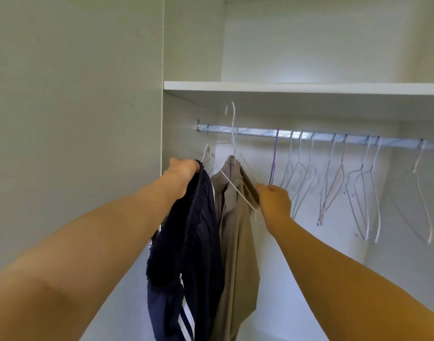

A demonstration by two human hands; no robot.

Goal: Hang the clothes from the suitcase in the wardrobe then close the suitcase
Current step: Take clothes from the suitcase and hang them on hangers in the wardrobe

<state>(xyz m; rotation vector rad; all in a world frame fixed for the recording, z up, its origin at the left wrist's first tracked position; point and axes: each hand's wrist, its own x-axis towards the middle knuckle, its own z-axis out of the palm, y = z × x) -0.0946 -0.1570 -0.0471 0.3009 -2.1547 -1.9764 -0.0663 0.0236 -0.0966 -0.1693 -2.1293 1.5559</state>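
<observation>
**Taupe garment on a hanger held up at the wardrobe rail**

A white wire hanger carrying a taupe fabric garment is held in front of the silver metal rail, near the left end of the white wardrobe. The hanger's hook is seen above the rail and is not hooked over it. The right hand is closed on the hanger's lower right part, its fingers curled round the wire and the garment's shoulder. The taupe garment hangs straight down between the 2 forearms.

The left hand is raised just left of the hanger. Its fingers are wrapped tightly round the elastic waistband of a dark navy garment with white side stripes. This garment hangs from the grip and touches the left side of the taupe one.

Further right on the rail, 1 purple hanger and a row of pale empty hangers are hung. 1 more pale hanger is hung at the rail's left end, behind the left hand. A white shelf is fixed above the rail.
</observation>
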